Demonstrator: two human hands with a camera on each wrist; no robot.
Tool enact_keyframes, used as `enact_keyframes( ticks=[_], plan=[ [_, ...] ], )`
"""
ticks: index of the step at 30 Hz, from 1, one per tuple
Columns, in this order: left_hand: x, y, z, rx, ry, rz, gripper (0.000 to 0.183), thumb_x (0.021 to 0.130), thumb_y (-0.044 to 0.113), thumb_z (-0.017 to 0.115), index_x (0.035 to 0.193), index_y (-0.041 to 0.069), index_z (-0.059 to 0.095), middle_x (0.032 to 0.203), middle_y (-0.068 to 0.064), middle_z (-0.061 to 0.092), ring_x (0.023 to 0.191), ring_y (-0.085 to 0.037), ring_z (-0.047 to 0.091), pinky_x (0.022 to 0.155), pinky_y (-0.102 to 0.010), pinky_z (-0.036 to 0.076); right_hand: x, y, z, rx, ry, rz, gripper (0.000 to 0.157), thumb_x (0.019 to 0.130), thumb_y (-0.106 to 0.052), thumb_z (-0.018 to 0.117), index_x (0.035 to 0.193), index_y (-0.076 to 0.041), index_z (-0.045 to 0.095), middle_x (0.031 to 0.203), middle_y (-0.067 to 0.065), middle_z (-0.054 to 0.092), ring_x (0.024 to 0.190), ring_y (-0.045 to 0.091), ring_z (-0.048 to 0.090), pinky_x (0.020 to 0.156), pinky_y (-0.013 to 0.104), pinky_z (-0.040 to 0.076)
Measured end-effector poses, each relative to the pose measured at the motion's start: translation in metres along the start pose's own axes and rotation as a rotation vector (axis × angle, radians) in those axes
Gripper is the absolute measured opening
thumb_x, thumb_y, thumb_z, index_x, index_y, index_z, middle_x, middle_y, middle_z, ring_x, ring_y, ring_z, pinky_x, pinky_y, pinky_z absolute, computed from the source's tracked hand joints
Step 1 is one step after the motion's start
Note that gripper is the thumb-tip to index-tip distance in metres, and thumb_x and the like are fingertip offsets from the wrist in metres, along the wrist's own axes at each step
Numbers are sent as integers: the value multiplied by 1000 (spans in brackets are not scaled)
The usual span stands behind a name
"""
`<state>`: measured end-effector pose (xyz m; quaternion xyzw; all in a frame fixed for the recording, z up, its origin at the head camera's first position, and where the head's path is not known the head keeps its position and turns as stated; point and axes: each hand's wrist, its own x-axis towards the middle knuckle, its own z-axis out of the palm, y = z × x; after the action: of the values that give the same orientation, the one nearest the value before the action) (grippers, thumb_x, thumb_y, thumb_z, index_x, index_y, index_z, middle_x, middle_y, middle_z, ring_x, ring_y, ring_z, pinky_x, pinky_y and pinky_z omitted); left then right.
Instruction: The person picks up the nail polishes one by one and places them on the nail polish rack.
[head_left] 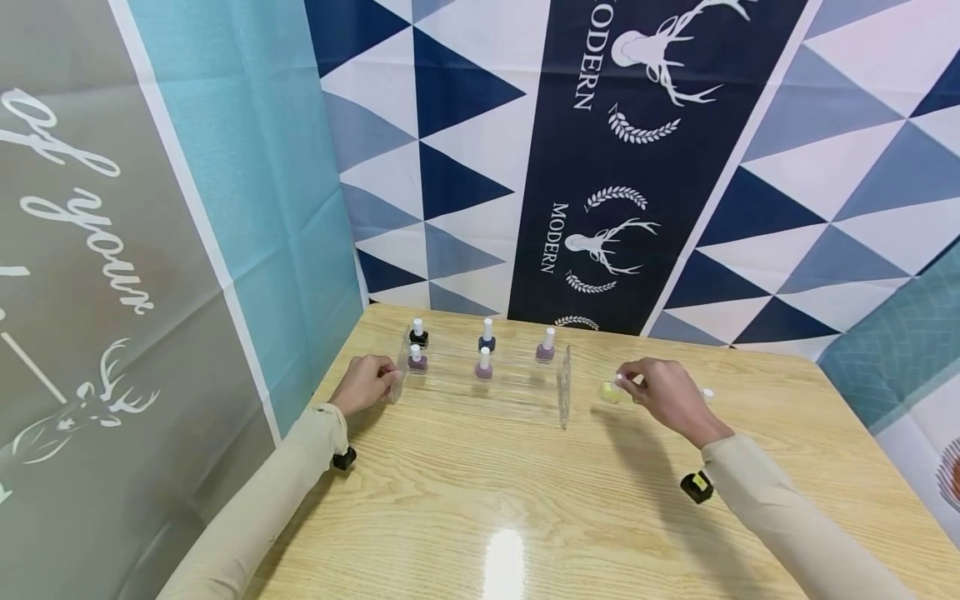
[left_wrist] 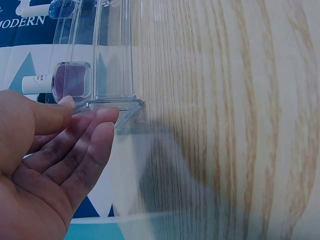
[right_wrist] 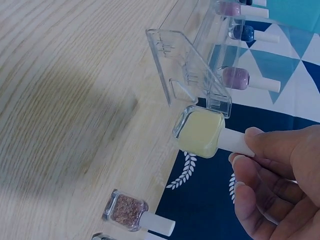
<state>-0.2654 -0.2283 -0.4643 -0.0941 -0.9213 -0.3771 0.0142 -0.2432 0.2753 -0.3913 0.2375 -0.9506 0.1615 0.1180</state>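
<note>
A clear acrylic rack [head_left: 480, 400] with stepped tiers stands on the table, holding several nail polish bottles with white caps. My left hand [head_left: 365, 383] pinches the rack's left end panel [left_wrist: 115, 104] between thumb and fingers, beside a purple bottle [left_wrist: 71, 80]. To the right of the rack, my right hand [head_left: 663, 396] grips a pale yellow nail polish bottle [right_wrist: 201, 132] by its white cap [right_wrist: 235, 141], thumb against fingertips. In the right wrist view this bottle appears close to the rack's right end panel [right_wrist: 175, 65].
A glittery nail polish bottle [right_wrist: 127, 210] stands on the table [head_left: 420, 500] near my right hand, with part of another beside it. On the rack are a black bottle [head_left: 418, 337], a dark blue one [head_left: 487, 342] and mauve ones. Patterned cloth [head_left: 465, 108] hangs behind.
</note>
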Motion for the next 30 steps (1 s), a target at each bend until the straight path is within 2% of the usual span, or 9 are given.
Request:
enact_keyframes(
  ticks=[12,30],
  plan=[
    [-1,-1,0,-1,-8,-12,21,104,13,63,90,1,73,67,-8,66,57,-15,58,51,-29,45,11,-10,4,-7,27,-40,10,95,-13,76,98,-4,80,87,7,76,66,14,68,65,43,57],
    [-1,-1,-2,-7,-6,-6,21,104,11,62,91,1,73,68,-7,66,57,-15,58,51,-30,45,21,-21,3,7,34,-61,6,95,-12,76,94,-7,79,88,5,76,65,11,66,65,41,56]
  ],
)
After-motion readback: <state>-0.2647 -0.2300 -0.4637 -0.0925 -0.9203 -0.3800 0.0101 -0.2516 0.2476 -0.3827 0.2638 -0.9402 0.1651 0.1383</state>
